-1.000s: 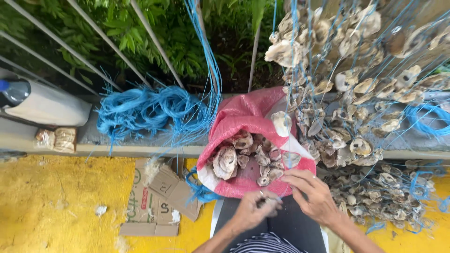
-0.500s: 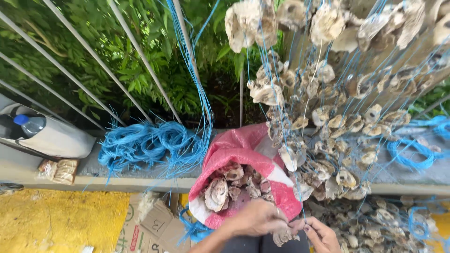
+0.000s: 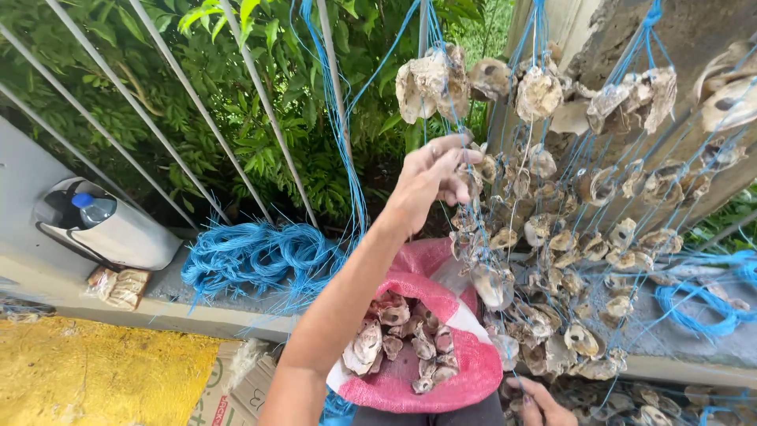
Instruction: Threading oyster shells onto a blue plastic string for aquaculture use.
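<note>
Rough, chalky oyster shells point(image 3: 544, 95) are strung on thin, glossy blue plastic cord point(image 3: 252, 256). A coarse woven pink sack point(image 3: 441, 371) is seen, matt in finish. Smooth metal railing bars point(image 3: 268, 110) and rough yellow-painted concrete floor point(image 3: 87, 379) are shown.

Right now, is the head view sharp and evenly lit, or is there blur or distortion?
Head view: soft daylight, no hard shadows or glare; the left hand and hanging oyster shells look sharp; the railing bars splay outward from wide-angle distortion; the right hand is cropped at the bottom edge.
</note>
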